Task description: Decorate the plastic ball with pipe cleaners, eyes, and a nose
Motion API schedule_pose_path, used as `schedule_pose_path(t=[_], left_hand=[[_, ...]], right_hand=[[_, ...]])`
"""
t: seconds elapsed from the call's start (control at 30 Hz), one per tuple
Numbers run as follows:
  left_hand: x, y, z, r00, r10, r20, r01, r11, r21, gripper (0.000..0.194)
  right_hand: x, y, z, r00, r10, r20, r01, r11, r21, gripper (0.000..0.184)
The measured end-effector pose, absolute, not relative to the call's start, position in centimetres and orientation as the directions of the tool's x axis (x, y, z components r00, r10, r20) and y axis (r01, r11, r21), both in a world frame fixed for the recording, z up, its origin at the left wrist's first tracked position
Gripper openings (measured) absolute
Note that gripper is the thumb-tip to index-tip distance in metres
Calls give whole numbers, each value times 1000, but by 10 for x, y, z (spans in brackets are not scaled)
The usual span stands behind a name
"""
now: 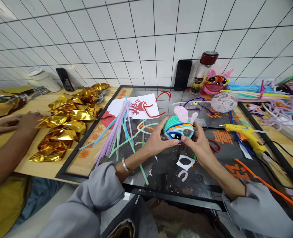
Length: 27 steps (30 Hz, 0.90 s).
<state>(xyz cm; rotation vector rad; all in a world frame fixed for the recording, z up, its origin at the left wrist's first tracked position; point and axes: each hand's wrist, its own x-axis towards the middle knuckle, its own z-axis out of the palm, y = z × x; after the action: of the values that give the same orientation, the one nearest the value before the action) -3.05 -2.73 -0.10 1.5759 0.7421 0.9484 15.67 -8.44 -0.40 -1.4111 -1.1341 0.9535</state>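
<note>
Between my two hands is a small animal head made of pipe cleaners [172,123], with a teal top, orange, blue and white bands, a black-and-white eye and pink ears. My left hand [158,140] grips its left side, thumb along the lower edge. On the other side, my right hand [198,142] holds it with the thumb pressed near the eye. The head is held above the dark glass-topped board [146,168]. Just below it lie a white paper piece with an oval hole [185,162] and a pale curved scrap [182,175].
Loose pastel pipe cleaners [115,132] lie left over a paper with a red dragon [139,107]. A yellow glue gun [248,134] with a cord is on the right. Behind stand a phone [183,75] and a glass bottle [201,76]. Another person's arms rest beside gold foil [64,120].
</note>
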Motion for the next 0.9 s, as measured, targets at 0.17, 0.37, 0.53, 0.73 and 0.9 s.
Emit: schedule_pose_path(t=[0.17, 0.37, 0.53, 0.73, 0.9], left_hand=[[-38, -23, -4, 525, 829, 193, -59, -190, 980, 79], [-36, -23, -9, 524, 828, 202, -53, -205, 977, 76], [-35, -25, -9, 517, 834, 192, -50, -194, 980, 77], [-38, -28, 0, 528, 832, 171, -61, -163, 985, 76], [-37, -30, 1, 501, 844, 190, -57, -186, 981, 75]], right_hand=[[153, -87, 11, 256, 965, -61, 41, -74, -996, 107], [154, -87, 5, 256, 966, -35, 91, -60, -994, 103], [155, -86, 2, 274, 961, -33, 112, -66, -991, 100], [154, -88, 7, 272, 961, -56, 91, -83, -992, 100], [154, -90, 5, 284, 958, -37, 104, -69, -992, 97]])
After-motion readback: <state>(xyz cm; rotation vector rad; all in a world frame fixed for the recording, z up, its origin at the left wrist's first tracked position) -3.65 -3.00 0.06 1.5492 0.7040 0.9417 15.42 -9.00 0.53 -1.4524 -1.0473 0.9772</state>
